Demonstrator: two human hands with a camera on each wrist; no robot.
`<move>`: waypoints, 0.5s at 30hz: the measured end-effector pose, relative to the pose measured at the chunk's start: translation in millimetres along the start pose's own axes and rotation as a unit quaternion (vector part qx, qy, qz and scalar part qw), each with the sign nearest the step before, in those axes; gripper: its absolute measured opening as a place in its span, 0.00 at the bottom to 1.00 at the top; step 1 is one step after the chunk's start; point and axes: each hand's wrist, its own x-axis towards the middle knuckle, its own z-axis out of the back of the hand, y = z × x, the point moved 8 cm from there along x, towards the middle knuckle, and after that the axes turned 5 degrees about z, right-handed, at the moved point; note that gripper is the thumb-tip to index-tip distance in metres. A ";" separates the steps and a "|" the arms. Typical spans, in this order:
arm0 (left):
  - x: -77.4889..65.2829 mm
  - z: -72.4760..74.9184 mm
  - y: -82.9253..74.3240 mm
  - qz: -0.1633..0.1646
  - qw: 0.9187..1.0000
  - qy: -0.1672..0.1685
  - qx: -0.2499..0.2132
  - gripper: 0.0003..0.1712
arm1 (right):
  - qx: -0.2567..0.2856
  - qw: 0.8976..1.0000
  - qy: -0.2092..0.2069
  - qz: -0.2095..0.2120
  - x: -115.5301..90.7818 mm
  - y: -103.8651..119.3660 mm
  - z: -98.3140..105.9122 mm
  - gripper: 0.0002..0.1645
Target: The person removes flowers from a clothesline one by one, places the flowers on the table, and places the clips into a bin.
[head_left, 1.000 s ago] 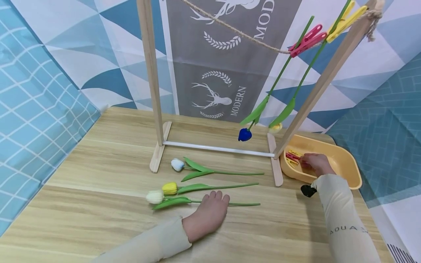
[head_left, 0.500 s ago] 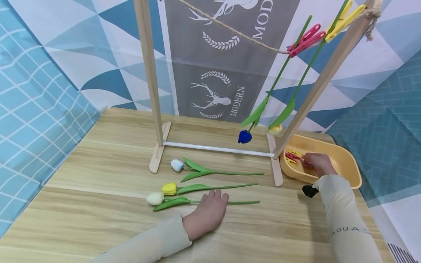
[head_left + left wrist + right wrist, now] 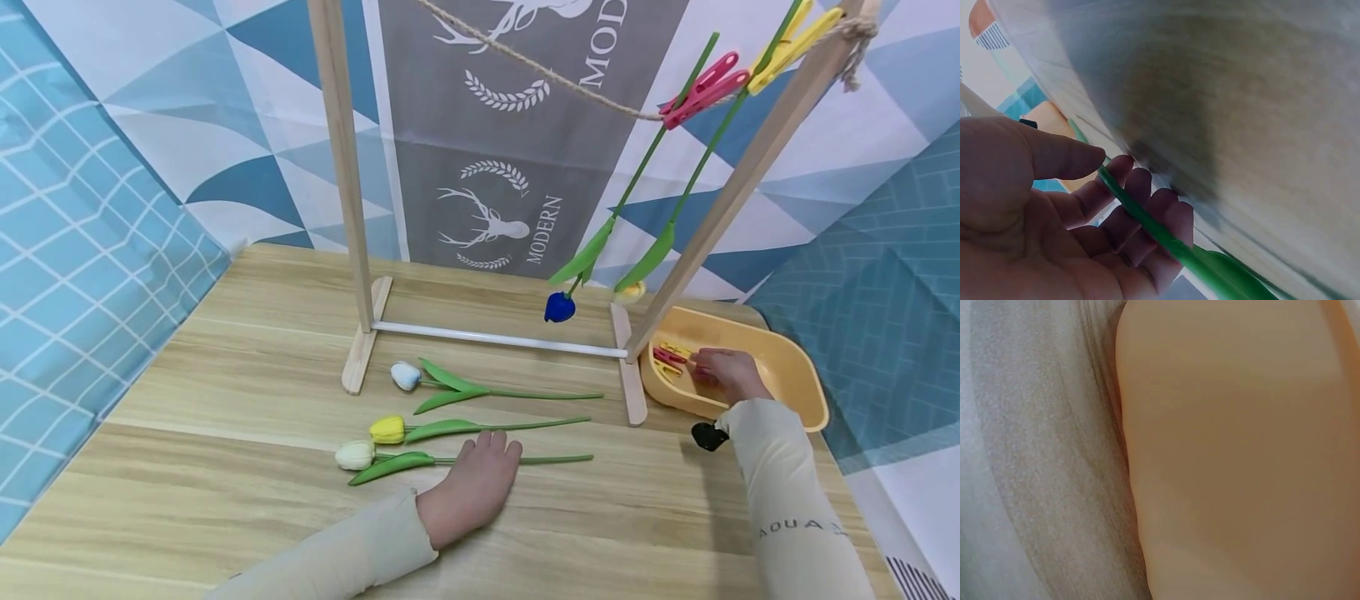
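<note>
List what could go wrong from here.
Lifting the cream tulip in the left hand could nudge the yellow tulip lying close beside it.
The right hand is right by several clips in the tray, so it might catch more than one.
The rope dips at the pink clip; more weight could make it sag further.

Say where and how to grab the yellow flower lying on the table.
Likely the bare stem, toward its right end, pinched from above. The yellow flower lies flat; that stretch is slim, clear of the leaf and bloom. The near side looks worse: the left hand and white flower are there.
</note>
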 end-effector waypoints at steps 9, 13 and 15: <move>-2.4 5.2 -1.7 -0.003 0.999 -0.015 0.042 0.08 | 0.016 1.000 0.002 0.014 -1.7 6.9 2.5 0.39; -1.8 4.1 -1.2 -0.006 0.998 -0.011 0.057 0.10 | 0.011 1.000 0.000 0.023 -5.1 11.3 3.3 0.42; -1.5 4.7 -0.7 -0.008 0.998 -0.012 0.057 0.10 | 0.006 1.000 0.000 0.029 -7.8 13.9 2.5 0.42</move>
